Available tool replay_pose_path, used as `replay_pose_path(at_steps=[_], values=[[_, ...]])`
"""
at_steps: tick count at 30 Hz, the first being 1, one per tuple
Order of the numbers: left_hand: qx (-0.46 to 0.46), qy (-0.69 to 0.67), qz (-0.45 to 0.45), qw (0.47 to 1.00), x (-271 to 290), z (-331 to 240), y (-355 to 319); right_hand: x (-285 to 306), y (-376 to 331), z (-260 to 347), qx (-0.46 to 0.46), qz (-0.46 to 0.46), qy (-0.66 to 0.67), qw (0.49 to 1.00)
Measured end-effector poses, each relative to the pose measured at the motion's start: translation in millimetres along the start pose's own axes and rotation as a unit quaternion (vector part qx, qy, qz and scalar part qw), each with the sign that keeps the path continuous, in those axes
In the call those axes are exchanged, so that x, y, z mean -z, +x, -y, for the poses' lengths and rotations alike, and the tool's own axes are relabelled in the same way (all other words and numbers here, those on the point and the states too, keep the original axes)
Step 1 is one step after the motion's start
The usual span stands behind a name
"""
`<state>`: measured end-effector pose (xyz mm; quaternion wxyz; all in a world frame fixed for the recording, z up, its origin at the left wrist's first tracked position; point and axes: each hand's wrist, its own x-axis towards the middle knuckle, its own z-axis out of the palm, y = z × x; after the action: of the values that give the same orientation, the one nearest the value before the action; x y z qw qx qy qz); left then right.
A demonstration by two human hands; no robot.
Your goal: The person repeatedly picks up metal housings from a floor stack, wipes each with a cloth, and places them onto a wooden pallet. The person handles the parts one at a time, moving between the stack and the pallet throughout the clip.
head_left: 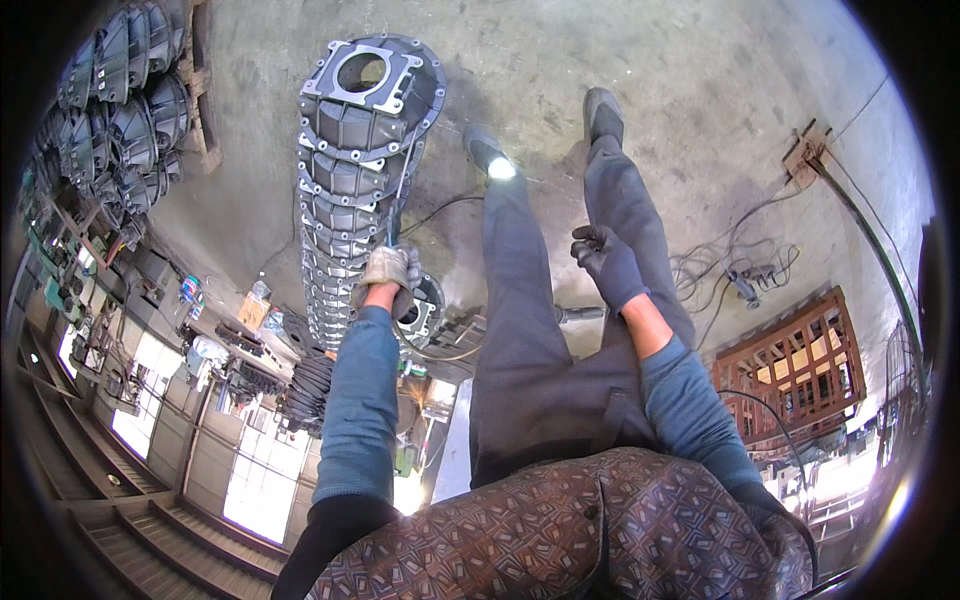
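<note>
My left hand [390, 268], in a worn pale work glove, is closed around a thin dark rod or tool beside a long row of grey cast metal housings [345, 190] lined up on the concrete floor. The nearest housing [368, 85] shows a square flange with a round opening. My right hand [605, 262], in a dark glove, hangs in the air with fingers loosely curled and holds nothing, above my right leg. Both legs in grey trousers stretch forward, feet on the floor.
More grey housings [120, 90] are stacked at the left by a wooden pallet [200, 110]. A wooden crate [800, 365] stands at the right, with cables [740, 270] lying on the concrete. A dark cable [440, 210] runs across the floor near the row.
</note>
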<state>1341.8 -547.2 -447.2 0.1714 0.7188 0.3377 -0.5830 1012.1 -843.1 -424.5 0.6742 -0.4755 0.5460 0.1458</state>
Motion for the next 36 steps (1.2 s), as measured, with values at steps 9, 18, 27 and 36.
replay_pose_path(at_steps=[9,18,27,36], values=[[-0.121,0.240,-0.054,0.962,8,5,-10,-3,1,-6,-0.054,-0.004,0.027,0.998],[-0.239,0.743,-0.227,0.582,-7,-21,9,-6,1,-10,-0.074,0.004,0.061,0.995],[-0.092,0.585,-0.260,0.763,-89,-124,13,5,-1,12,-0.100,-0.005,0.061,0.993],[-0.155,0.695,-0.267,0.649,-103,-180,30,8,-5,7,-0.103,0.006,0.107,0.989]])
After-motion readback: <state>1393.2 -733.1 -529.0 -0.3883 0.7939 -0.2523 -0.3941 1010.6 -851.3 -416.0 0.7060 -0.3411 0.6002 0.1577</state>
